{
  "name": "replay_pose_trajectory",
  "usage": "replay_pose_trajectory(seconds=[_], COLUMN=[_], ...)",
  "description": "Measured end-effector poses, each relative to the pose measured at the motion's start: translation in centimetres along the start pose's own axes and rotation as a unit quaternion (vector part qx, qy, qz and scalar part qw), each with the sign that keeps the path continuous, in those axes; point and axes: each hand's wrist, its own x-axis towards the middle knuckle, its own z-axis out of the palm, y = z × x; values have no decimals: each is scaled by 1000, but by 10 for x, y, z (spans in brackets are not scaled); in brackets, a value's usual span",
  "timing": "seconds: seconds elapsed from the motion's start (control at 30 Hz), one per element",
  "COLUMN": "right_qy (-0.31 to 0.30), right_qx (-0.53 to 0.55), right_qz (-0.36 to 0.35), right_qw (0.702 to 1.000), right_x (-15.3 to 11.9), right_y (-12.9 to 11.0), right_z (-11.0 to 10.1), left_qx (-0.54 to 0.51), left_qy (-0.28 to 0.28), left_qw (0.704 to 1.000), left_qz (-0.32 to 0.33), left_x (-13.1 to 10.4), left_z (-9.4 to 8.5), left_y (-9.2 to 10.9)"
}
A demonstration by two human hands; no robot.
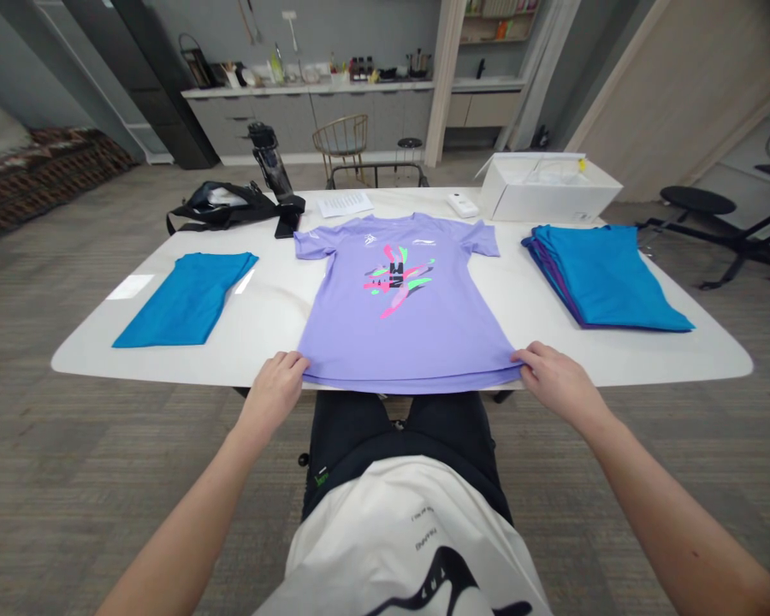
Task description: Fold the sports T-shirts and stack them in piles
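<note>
Head view: both hands (275,389) (555,381) pinch lilac shirt (404,316) hem; white box (548,192) open.

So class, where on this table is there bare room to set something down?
Bare strips of table lie between the folded blue shirt and the purple shirt, and between it and the stack of shirts. The far edge is crowded: black bag, bottle, paper, white box.
</note>
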Motion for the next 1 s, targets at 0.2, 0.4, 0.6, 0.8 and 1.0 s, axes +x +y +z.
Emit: replay_pose_trajectory(seconds=[0.2, 0.4, 0.6, 0.8, 1.0], right_qy=[-50, -40, -15, -11, -41], right_qx=[-6, 52, 110, 110, 81], right_qz=[-9, 38, 2, -7, 52], right_qw=[999, 997, 994, 994, 995], right_x=[-1, 32, 111, 187, 218], right_y=[-2, -14, -40, -71, -76], right_z=[-9, -11, 3, 15, 27], left_qx=[-13, -111, -110, -51, -20], left_qy=[-36, 15, 9, -12, 10], left_qw=[999, 994, 994, 999, 1000], left_qz=[16, 8, 16, 4, -10], left_x=[3, 39, 129, 206, 213], left_z=[-4, -1, 16, 39, 60], left_y=[9, 19, 26, 32, 42])
